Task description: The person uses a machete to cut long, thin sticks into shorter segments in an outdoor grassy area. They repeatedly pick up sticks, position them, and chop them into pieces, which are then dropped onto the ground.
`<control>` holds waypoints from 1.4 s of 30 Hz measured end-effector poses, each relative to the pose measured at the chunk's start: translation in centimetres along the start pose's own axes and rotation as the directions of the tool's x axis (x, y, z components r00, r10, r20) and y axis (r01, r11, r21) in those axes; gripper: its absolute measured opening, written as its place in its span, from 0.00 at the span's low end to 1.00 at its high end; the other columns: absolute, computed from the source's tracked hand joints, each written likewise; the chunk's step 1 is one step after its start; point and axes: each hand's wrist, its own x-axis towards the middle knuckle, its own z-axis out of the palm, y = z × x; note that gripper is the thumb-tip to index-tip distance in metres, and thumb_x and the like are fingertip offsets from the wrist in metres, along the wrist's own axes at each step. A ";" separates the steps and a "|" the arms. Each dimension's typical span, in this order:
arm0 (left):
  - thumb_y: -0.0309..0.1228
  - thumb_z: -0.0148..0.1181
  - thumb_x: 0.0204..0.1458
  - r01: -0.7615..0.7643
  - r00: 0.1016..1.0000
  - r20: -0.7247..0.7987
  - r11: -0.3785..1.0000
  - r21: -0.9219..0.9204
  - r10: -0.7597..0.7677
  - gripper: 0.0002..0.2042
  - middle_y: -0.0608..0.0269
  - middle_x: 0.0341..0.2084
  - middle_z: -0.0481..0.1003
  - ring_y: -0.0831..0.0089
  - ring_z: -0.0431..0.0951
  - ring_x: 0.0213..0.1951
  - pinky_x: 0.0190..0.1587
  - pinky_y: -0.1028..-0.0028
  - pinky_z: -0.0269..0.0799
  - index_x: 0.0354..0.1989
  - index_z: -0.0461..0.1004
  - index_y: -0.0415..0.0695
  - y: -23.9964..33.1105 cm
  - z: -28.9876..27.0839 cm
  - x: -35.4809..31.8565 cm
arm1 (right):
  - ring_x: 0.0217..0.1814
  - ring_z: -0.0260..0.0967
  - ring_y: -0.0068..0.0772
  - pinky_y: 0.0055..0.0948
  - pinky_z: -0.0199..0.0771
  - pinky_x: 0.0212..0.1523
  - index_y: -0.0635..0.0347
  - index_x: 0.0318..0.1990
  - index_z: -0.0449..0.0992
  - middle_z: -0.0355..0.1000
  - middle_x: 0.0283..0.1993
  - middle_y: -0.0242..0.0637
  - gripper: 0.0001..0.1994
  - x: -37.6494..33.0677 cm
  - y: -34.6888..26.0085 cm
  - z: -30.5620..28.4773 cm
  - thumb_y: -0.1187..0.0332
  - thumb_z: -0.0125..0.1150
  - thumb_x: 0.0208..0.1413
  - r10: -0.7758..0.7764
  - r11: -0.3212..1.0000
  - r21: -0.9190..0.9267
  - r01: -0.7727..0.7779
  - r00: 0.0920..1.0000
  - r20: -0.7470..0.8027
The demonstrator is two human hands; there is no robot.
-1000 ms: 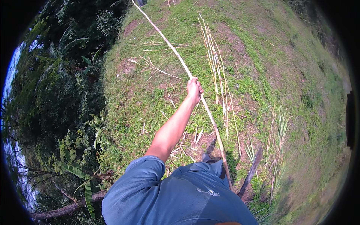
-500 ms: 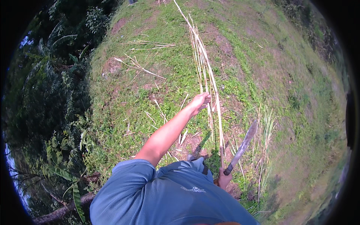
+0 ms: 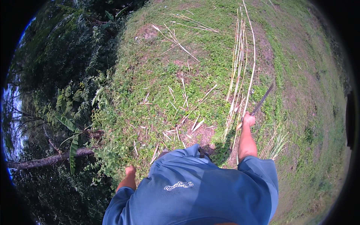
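The fingers of the right hand (image 3: 248, 120) are wrapped tight around the handle of a long dark blade (image 3: 262, 99), which runs up and away from the fist toward one o'clock, its tip over the grass. Directly at eleven to twelve o'clock of that fist lies a bundle of long pale cane stalks (image 3: 240, 63), flat on the grassy ground (image 3: 157, 75). Their long axis runs almost straight from six to twelve o'clock, and their near ends sit just beside the knuckles. Blade and stalks therefore spread apart in a narrow V that closes at the hand. Whether the same hand also grips the nearest stalk end cannot be told. The left hand (image 3: 130, 171) hangs low at about eight o'clock of the right one, well apart from the stalks and close to leafy weeds; its fingers look loosely curled around nothing, though it is small and partly hidden by the blue shirt (image 3: 195, 191). The right hand is plainly the nearer to the stalks. More cut pieces (image 3: 176, 39) lie scattered at eleven o'clock, farther off.
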 end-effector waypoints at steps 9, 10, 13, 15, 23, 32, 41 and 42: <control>0.39 0.52 0.53 0.496 0.865 0.184 0.851 -0.169 -0.468 0.14 0.56 0.23 0.77 0.67 0.76 0.22 0.23 0.67 0.69 0.32 0.74 0.39 -21.2 -3.8 -12.6 | 0.47 0.75 0.45 0.38 0.74 0.49 0.63 0.35 0.81 0.77 0.41 0.48 0.18 -12.8 9.0 1.5 0.55 0.58 0.47 0.140 0.813 -0.576 0.081 0.934 0.330; 0.39 0.52 0.54 0.499 0.855 0.239 0.855 -0.140 -0.460 0.13 0.56 0.23 0.77 0.67 0.76 0.22 0.23 0.68 0.68 0.32 0.74 0.40 -21.4 -3.2 -13.1 | 0.50 0.74 0.45 0.37 0.72 0.52 0.64 0.35 0.81 0.77 0.41 0.49 0.19 -13.6 13.4 2.0 0.55 0.58 0.48 0.019 0.773 -0.539 0.334 0.837 0.546; 0.38 0.51 0.54 0.443 0.830 0.392 0.896 -0.032 -0.397 0.12 0.57 0.24 0.77 0.68 0.76 0.23 0.22 0.68 0.67 0.34 0.73 0.41 -19.0 -1.0 -12.6 | 0.49 0.73 0.45 0.35 0.75 0.46 0.63 0.38 0.80 0.76 0.43 0.52 0.16 -20.7 15.2 -0.3 0.61 0.55 0.49 0.294 0.684 -0.701 0.201 0.804 0.517; 0.37 0.51 0.55 0.384 0.814 0.467 0.923 0.014 -0.345 0.11 0.57 0.25 0.77 0.68 0.76 0.23 0.22 0.69 0.66 0.36 0.73 0.42 -16.7 0.3 -11.1 | 0.46 0.75 0.45 0.36 0.76 0.43 0.64 0.45 0.77 0.76 0.43 0.51 0.17 -21.6 18.8 -1.0 0.64 0.54 0.50 0.268 0.611 -0.662 0.434 0.673 0.689; 0.34 0.50 0.57 -0.032 0.861 0.505 0.998 -0.062 0.059 0.10 0.59 0.27 0.78 0.71 0.76 0.24 0.17 0.74 0.62 0.41 0.71 0.43 7.2 5.8 7.2 | 0.37 0.76 0.42 0.38 0.76 0.37 0.63 0.42 0.78 0.77 0.37 0.48 0.13 -13.6 32.0 4.1 0.66 0.53 0.52 0.453 0.727 -0.583 0.364 0.385 0.805; 0.32 0.54 0.55 -0.347 0.827 0.361 0.897 -0.275 0.431 0.06 0.62 0.23 0.75 0.79 0.72 0.21 0.20 0.81 0.61 0.33 0.69 0.43 46.3 21.8 11.1 | 0.16 0.65 0.34 0.35 0.65 0.17 0.61 0.22 0.69 0.68 0.19 0.40 0.09 -19.4 4.1 6.0 0.69 0.54 0.52 0.632 0.775 -0.378 -0.507 0.601 0.489; 0.38 0.53 0.58 -0.708 0.425 0.702 0.694 -0.136 0.571 0.14 0.62 0.25 0.76 0.77 0.74 0.28 0.35 0.74 0.70 0.36 0.72 0.37 56.3 45.0 14.6 | 0.16 0.65 0.36 0.36 0.65 0.18 0.63 0.22 0.71 0.67 0.19 0.41 0.09 -2.4 -2.7 24.8 0.71 0.52 0.52 0.410 0.828 -0.560 0.018 0.661 0.629; 0.35 0.52 0.58 -0.601 0.516 0.642 0.774 -0.200 0.567 0.12 0.62 0.25 0.76 0.76 0.74 0.27 0.34 0.75 0.71 0.35 0.72 0.37 56.9 48.0 14.7 | 0.16 0.65 0.36 0.36 0.65 0.18 0.63 0.22 0.71 0.67 0.19 0.41 0.09 1.2 -3.2 28.6 0.71 0.52 0.52 0.396 0.834 -0.550 0.033 0.660 0.639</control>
